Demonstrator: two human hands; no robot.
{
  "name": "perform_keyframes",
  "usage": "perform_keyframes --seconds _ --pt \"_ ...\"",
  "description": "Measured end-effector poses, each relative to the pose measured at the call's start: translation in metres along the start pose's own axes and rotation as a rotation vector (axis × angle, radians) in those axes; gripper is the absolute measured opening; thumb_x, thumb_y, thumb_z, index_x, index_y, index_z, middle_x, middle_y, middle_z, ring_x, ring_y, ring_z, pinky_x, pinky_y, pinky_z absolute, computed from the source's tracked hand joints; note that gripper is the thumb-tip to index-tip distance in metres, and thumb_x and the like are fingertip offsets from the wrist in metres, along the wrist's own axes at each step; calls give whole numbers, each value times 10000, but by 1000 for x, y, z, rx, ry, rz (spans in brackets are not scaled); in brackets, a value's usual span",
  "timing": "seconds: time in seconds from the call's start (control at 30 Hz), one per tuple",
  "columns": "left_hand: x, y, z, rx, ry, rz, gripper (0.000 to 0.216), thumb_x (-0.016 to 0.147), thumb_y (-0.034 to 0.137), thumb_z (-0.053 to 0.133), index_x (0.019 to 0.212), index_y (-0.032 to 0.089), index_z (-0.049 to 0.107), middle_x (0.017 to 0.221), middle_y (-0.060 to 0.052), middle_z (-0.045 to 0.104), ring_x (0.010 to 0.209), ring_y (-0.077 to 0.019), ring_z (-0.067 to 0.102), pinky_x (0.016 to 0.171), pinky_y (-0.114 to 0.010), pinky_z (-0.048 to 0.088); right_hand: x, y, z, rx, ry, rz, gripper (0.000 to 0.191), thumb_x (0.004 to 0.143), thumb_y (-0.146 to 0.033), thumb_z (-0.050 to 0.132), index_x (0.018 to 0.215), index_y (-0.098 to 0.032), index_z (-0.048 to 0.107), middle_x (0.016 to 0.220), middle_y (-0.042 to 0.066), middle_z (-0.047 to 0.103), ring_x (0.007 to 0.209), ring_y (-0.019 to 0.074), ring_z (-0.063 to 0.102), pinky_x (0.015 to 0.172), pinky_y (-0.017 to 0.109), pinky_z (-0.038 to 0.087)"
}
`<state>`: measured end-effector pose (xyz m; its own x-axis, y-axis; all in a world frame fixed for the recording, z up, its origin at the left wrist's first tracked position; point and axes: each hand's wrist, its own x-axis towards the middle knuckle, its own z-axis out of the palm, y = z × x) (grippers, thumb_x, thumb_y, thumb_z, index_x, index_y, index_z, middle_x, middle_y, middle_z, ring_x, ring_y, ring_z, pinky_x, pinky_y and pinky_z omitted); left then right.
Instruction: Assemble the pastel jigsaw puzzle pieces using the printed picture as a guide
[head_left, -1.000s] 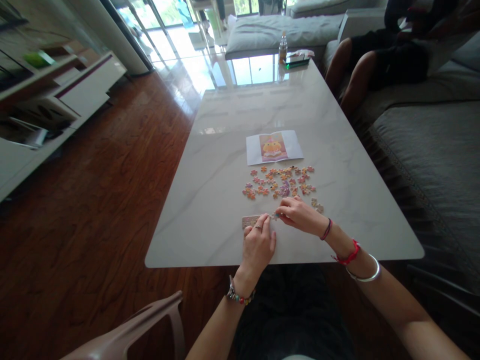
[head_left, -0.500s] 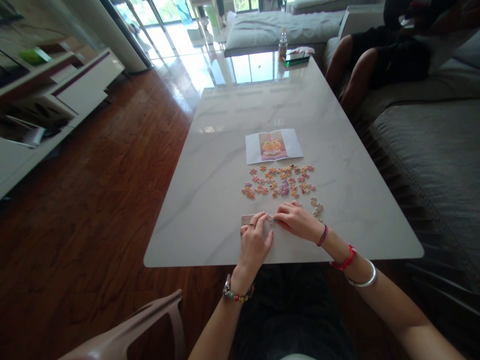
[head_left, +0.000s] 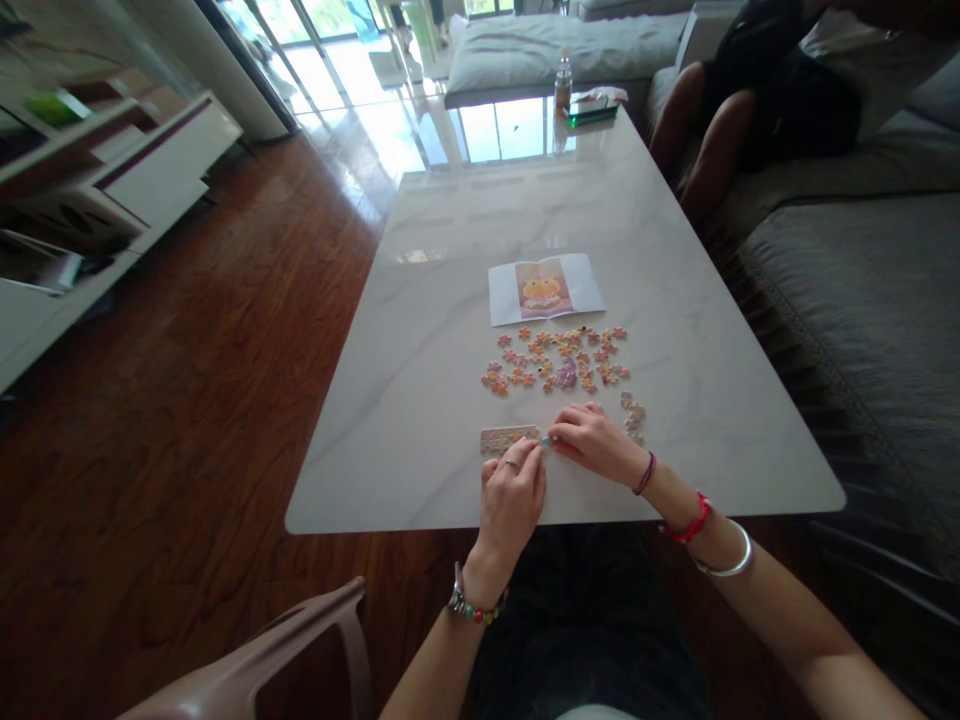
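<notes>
A small joined strip of jigsaw puzzle (head_left: 499,440) lies near the front of the table. My left hand (head_left: 514,490) is at its lower right edge, fingers drawn together and bent; what is under the tips is hidden. Just right of the strip, my right hand (head_left: 592,438) pinches a small bluish puzzle piece (head_left: 546,441) between thumb and forefinger. The tips of both hands almost meet there. Beyond them, many loose pink, yellow and purple puzzle pieces (head_left: 566,372) are spread out. A few pale pieces (head_left: 634,414) lie beside my right hand.
A creased sheet with a printed picture (head_left: 544,288) lies behind the pieces on the white table (head_left: 390,400). At the far end are a bottle (head_left: 562,85) and a dark green-lit box (head_left: 592,110). A person (head_left: 780,110) sits on the right sofa; a chair (head_left: 300,640) stands lower left.
My left hand has slid down off the strip, drawing its fingers together and uncovering more of the strip. My right hand stays nearly in place, and the bluish piece shows more clearly.
</notes>
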<state>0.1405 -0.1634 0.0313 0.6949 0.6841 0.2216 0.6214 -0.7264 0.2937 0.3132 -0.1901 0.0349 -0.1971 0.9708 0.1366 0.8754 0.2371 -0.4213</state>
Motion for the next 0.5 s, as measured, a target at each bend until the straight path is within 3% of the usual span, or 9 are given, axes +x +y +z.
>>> perform_keyframes --seconds 0.3,0.5 --pt "-8 9 0 122 -36 -23 302 829 175 392 1097 218 525 1169 -48 542 1124 -204 440 837 -370 277 -3 -3 5 -10 73 70 163 819 -239 486 753 -192 627 755 31 579 780 147 441 739 295 256" --pt "-11 9 4 154 -43 -5 341 818 139 381 1127 209 508 1184 -65 528 1115 -202 444 856 -367 278 -6 -19 3 -265 5 -22 167 828 -181 452 779 -159 610 771 65 570 810 190 438 771 350 263"
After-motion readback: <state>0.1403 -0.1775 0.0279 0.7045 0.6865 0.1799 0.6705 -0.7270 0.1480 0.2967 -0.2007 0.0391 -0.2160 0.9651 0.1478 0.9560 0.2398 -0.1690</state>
